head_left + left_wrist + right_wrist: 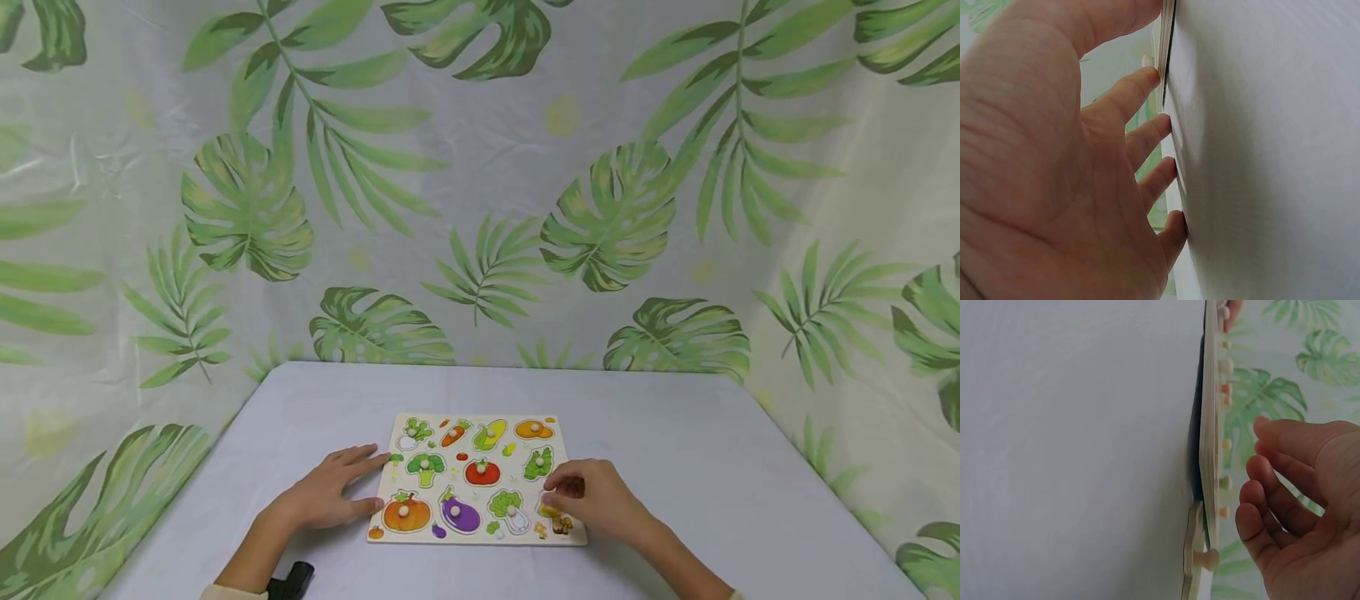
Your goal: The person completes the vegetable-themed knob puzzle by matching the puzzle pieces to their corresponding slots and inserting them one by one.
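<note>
A wooden knob puzzle board (442,492) with vegetable pieces lies flat on the table. My left hand (333,492) is spread at its left side, thumb and forefinger at the board's edge, the other fingers resting on the cloth. My right hand (600,500) hovers over the lower right corner with loosely bent fingers, partly covering a yellow picture (550,506). In the right wrist view those fingers (1260,469) hold nothing. Just past the board's right end lies a loose wooden piece with a knob (1207,559), hidden under my hand in the head view.
A white cloth covers the table (675,417). Behind and beside it hangs a leaf-patterned curtain (480,167). Small knobs, such as the one on the tomato (482,469), stick up from the pieces. A black object (292,581) is at my left wrist.
</note>
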Motion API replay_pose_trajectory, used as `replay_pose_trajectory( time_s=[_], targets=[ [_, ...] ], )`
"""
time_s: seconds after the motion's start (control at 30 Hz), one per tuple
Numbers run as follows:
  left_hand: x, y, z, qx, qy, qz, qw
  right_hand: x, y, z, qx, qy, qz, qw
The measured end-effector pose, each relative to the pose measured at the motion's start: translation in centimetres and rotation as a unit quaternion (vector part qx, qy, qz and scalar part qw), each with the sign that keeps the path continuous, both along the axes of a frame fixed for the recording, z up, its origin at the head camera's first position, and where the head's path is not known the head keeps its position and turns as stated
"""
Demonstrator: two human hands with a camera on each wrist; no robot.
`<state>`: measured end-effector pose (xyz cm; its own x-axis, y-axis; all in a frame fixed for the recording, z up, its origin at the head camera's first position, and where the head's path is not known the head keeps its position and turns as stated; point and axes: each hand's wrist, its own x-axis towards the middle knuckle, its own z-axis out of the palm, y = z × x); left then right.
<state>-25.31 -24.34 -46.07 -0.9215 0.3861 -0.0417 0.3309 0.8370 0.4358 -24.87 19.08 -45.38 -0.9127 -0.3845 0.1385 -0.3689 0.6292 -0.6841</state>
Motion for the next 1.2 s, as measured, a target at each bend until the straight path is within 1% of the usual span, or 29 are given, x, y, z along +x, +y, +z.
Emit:
replay_pose_trajectory(
  time_s=[0.23, 0.5, 0.63, 0.73, 0.97, 1.2],
  targets=[
    [0.2, 0.0, 0.0, 0.002, 0.006, -0.001, 1.0, -0.1, 1.6, 0.0, 0.013, 0.01, -0.023, 0.9996],
    [0.3, 0.1, 0.1, 0.004, 0.0, 0.001, 1.0, 0.0, 3.7, 0.3, 0.021, 0.026, -0.041, 0.9986],
    [0.2, 0.2, 0.1, 0.0, -0.001, 0.004, 1.0, 0.0, 4.6, 0.3, 0.024, 0.024, -0.049, 0.9982],
    [0.2, 0.2, 0.0, -0.002, -0.001, 0.004, 1.0, 0.0, 5.2, 0.2, 0.025, 0.023, -0.054, 0.998],
    [0.0, 0.1, -0.1, -0.001, 0.003, 0.0, 1.0, 0.1, 6.3, -0.2, 0.031, 0.037, -0.061, 0.9969],
    [0.0, 0.0, -0.2, 0.002, 0.002, -0.003, 1.0, 0.1, 6.7, -0.6, 0.038, 0.017, -0.071, 0.9966]
  ],
)
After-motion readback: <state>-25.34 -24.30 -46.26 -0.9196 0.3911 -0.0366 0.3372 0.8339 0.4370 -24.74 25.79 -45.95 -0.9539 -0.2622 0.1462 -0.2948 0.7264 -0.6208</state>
